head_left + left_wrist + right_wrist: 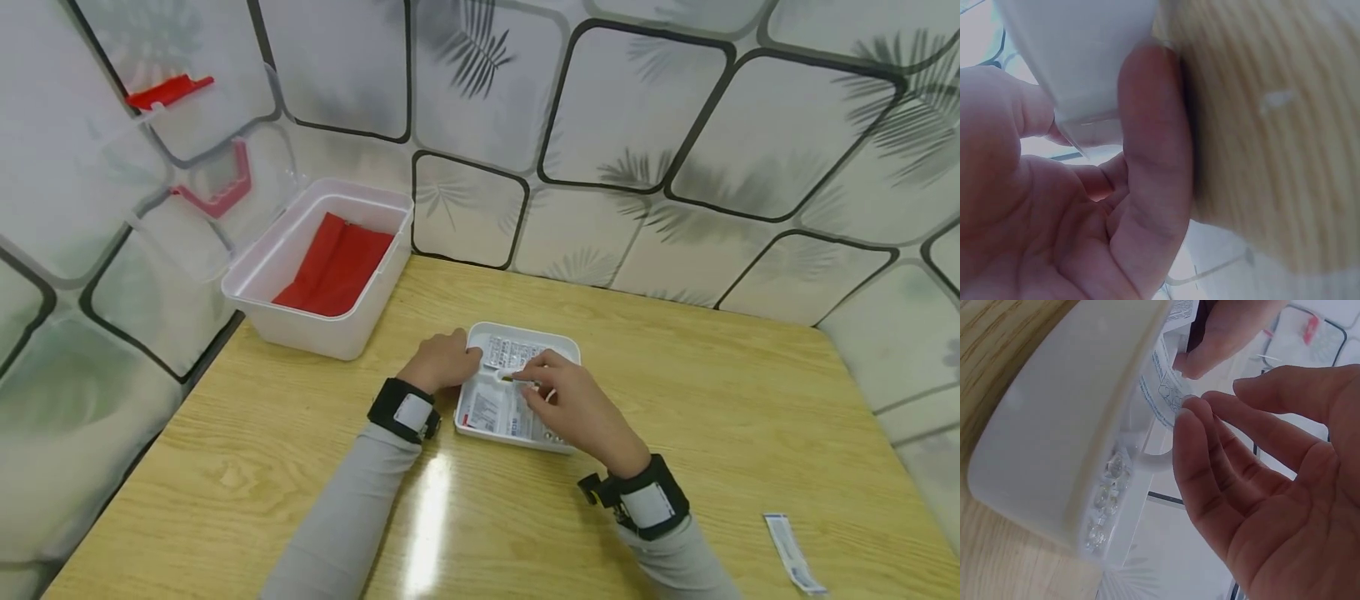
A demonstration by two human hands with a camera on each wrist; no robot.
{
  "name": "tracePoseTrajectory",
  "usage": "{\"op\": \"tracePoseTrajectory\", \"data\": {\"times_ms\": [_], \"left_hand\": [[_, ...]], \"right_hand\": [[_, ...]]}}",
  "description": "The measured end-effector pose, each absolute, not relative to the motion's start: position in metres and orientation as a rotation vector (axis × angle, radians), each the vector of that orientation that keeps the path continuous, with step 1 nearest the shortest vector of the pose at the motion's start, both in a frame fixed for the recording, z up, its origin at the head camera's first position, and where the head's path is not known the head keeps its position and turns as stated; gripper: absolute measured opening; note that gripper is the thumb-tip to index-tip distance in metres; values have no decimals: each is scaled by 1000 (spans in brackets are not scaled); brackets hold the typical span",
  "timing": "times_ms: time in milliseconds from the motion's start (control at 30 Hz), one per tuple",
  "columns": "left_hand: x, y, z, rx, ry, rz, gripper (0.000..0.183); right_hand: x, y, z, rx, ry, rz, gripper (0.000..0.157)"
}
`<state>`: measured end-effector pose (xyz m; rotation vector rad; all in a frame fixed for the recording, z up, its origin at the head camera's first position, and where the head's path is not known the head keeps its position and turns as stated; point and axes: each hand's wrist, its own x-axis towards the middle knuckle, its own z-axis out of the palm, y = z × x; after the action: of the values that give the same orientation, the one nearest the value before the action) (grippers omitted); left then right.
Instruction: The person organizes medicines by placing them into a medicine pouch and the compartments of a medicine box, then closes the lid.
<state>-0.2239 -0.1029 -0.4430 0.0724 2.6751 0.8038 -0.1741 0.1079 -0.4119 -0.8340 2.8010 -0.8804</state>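
A shallow white compartment tray (517, 444) lies on the wooden table, holding printed packets (483, 412) and a printed sheet (513, 352). Clear rounded pieces (1105, 501) sit in one of its compartments in the right wrist view. My left hand (444, 361) grips the tray's left wall, thumb over the rim and fingers outside along the wall. Over the middle of the tray reaches my right hand (573, 408), fingers loosely bent and thumb apart from them. A small yellowish-green piece (507, 378) shows right at its fingertips; the right wrist view shows nothing between thumb and fingers.
At the back left stands a translucent white bin (315, 332) with red fabric (341, 262) inside. Its clear lid with a red handle (225, 187) is raised against the patterned wall covering. A narrow printed wrapper (793, 554) lies at the front right of the table (712, 400).
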Motion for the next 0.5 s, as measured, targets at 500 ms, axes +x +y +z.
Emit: {"op": "tracePoseTrajectory", "data": {"times_ms": [500], "left_hand": [[-226, -104, -445, 69, 2677, 803, 53]], "right_hand": [[-152, 156, -397, -692, 2887, -751, 24]]}}
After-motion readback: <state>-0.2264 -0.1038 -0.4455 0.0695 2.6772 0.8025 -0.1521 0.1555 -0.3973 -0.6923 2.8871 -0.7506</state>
